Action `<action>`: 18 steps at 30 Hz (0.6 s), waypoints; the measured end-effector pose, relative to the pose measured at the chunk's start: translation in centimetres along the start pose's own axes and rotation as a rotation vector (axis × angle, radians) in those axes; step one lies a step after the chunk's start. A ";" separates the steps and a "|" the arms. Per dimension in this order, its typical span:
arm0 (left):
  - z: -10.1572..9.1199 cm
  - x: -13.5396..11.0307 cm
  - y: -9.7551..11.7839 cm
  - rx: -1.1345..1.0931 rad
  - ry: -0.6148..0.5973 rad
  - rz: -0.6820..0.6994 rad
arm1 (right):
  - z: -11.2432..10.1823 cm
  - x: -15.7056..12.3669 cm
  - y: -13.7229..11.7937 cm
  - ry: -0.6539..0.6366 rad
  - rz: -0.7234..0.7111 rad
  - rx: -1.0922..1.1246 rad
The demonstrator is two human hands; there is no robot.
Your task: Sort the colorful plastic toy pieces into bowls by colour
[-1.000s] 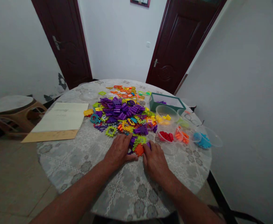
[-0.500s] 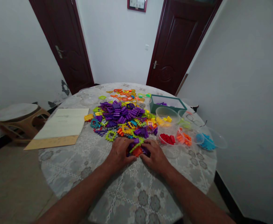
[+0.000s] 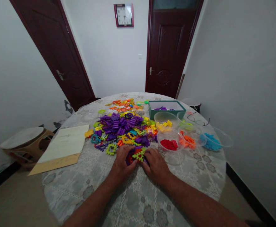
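A heap of plastic interlocking pieces (image 3: 122, 126), mostly purple with yellow, green and orange, covers the middle of a round table (image 3: 133, 195). My left hand (image 3: 123, 162) and my right hand (image 3: 155, 165) rest side by side at the heap's near edge. Both curl inward around a small clump of pieces (image 3: 138, 155), green, purple and orange, gathered between them. Fingertips of both hands press against that clump.
Clear bowls hold sorted pieces: yellow (image 3: 165, 121), red (image 3: 169, 140), orange (image 3: 188, 140), blue (image 3: 215, 138). A green box (image 3: 166, 108) sits behind them. A paper on cardboard (image 3: 64, 145) lies at left. A stool (image 3: 25, 145) stands beside the table.
Both hands have drawn together and closed round the small clump of pieces. The camera has tilted up, showing more wall and a clock.
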State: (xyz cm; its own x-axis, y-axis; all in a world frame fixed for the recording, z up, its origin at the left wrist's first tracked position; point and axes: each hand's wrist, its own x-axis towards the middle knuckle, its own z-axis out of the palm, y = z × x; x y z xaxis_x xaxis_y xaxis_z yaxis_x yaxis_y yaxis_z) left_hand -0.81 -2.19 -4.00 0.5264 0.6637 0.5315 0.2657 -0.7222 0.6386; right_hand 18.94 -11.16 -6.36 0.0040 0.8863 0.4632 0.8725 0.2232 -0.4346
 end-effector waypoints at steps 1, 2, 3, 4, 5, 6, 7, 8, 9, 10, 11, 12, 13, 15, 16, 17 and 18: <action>0.3 0.2 0.2 -0.005 0.008 -0.004 | 0.1 0.0 0.0 0.002 0.005 0.005; 0.6 0.5 0.4 -0.008 0.013 -0.004 | 0.2 0.0 0.1 0.002 0.010 0.011; 1.0 0.7 0.7 -0.009 0.018 0.000 | 0.2 0.0 0.1 0.000 0.016 0.019; 1.4 0.9 1.0 -0.008 0.023 0.007 | 0.2 0.1 0.1 -0.003 0.023 0.025; 1.7 1.1 1.3 -0.004 0.033 0.013 | 0.2 0.1 0.1 -0.005 0.032 0.030; 2.1 1.2 1.6 0.003 0.046 0.012 | 0.2 0.2 0.1 -0.006 0.041 0.035; 2.4 1.2 1.8 0.012 0.057 0.007 | 0.2 0.2 0.1 -0.009 0.051 0.038; 2.6 1.2 2.0 0.018 0.067 -0.002 | 0.3 0.3 0.1 -0.010 0.059 0.040; 2.8 1.1 2.2 0.018 0.074 -0.014 | 0.4 0.3 0.2 -0.010 0.066 0.041; 3.0 1.1 2.3 0.009 0.073 -0.027 | 0.6 0.3 0.3 -0.007 0.070 0.043; 3.0 1.0 2.4 -0.006 0.064 -0.038 | 0.8 0.3 0.5 -0.002 0.072 0.047; 3.1 0.9 2.4 -0.026 0.045 -0.045 | 1.0 0.3 0.7 0.006 0.073 0.053; 3.1 0.8 2.4 -0.046 0.024 -0.050 | 1.2 0.2 0.8 0.017 0.073 0.060; 3.2 0.7 2.2 -0.075 -0.016 -0.060 | 1.4 0.1 1.1 0.042 0.065 0.075; 3.2 0.7 2.1 -0.083 -0.029 -0.066 | 1.4 0.1 1.1 0.051 0.056 0.081; 3.3 0.8 1.9 -0.085 -0.033 -0.074 | 1.4 0.0 1.0 0.057 0.047 0.085; 3.3 0.8 1.7 -0.084 -0.032 -0.081 | 1.3 0.0 0.9 0.062 0.035 0.087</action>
State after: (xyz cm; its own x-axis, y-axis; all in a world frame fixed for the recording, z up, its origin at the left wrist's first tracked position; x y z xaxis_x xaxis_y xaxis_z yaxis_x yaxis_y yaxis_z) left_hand 2.73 -3.55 -4.29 0.5320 0.7117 0.4588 0.2408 -0.6466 0.7238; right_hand 19.11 -10.42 -7.79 0.0667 0.8679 0.4923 0.8257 0.2290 -0.5155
